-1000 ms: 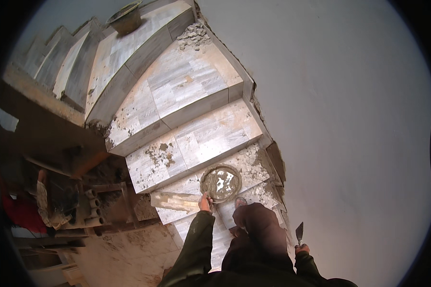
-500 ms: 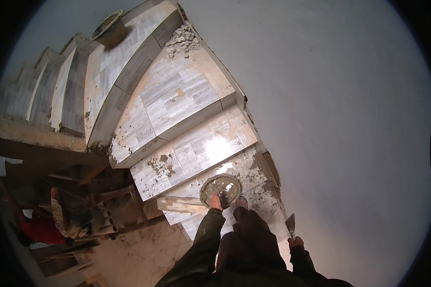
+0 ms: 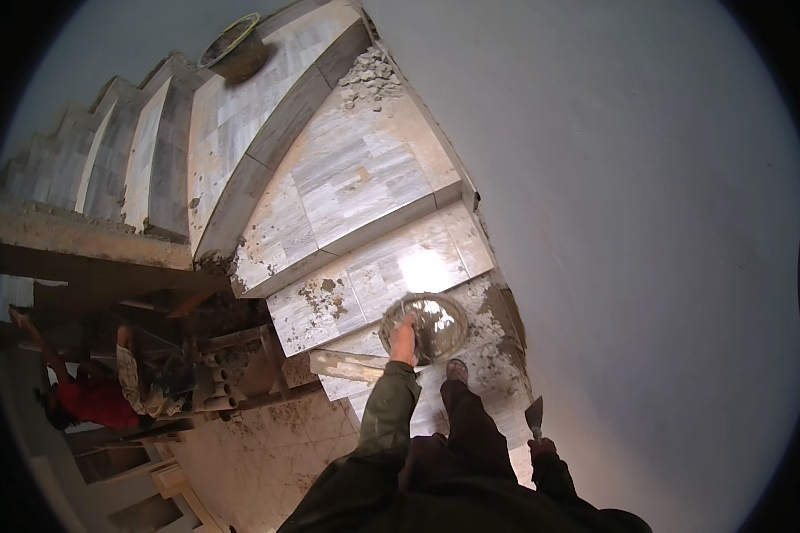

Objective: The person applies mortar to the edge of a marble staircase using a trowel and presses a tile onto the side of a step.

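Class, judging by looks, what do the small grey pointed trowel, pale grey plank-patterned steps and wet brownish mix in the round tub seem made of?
Small grey pointed trowel: blade probably dull metal, being flat and grey.
Pale grey plank-patterned steps: likely glossy tile or laminate, given straight joints and a bright reflection.
Wet brownish mix: perhaps mortar; its surface shines.

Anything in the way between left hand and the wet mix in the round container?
Nothing visible. The left hand overlaps the left side of the container; whether it touches the mix, I can't tell. The board lies left of that spot.
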